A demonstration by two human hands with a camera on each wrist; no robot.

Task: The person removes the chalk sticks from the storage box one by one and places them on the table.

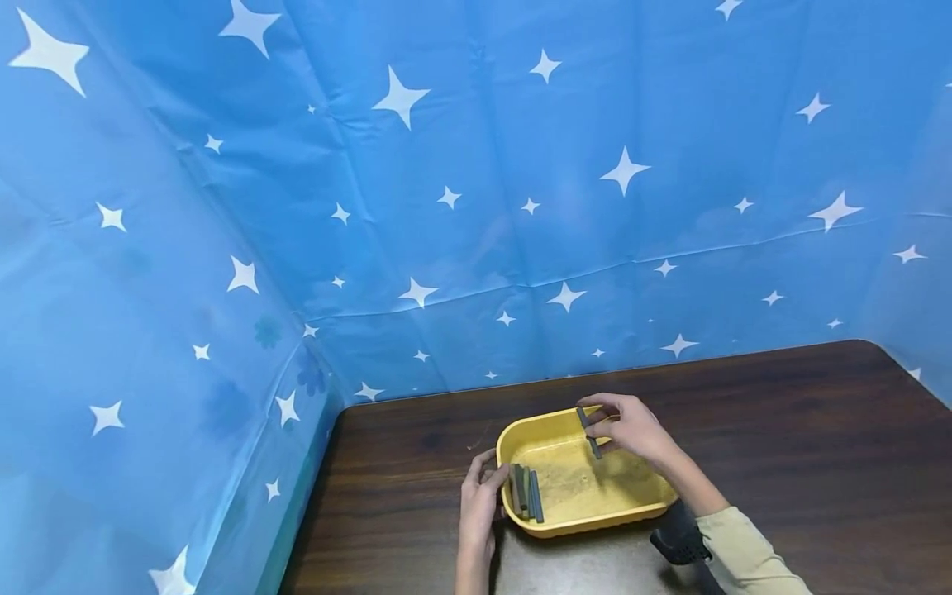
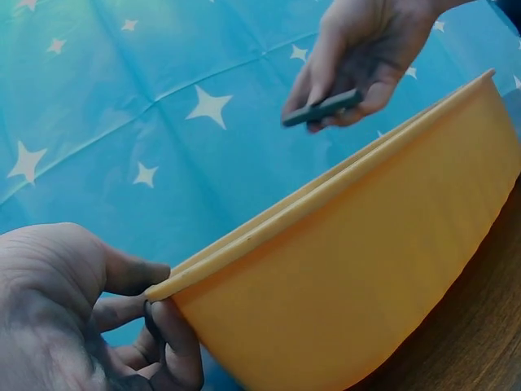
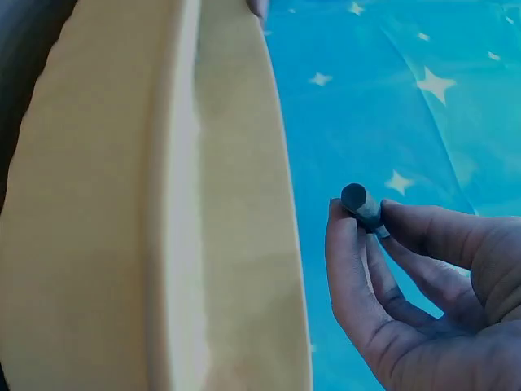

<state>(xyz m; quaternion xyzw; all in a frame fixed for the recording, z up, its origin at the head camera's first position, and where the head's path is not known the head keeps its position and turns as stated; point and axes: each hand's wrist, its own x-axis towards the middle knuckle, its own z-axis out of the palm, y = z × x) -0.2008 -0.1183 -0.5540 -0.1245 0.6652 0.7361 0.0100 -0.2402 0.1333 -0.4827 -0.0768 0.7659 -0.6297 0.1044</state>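
My left hand grips the left end of a yellow plastic tub; in the left wrist view its thumb and fingers pinch the rim. Over the tub's far side, my right hand holds a slim dark grey stick between thumb and fingertips. The right wrist view shows that stick round at the end, resembling a crayon or chalk. Several similar sticks, dark grey, olive and brown, lie side by side inside the tub by its left wall, close to my left fingers.
The tub stands on a dark wood-grain table. A blue sheet with white stars hangs behind and to the left. Beneath my right forearm is a black object, close to the tub's near right corner.
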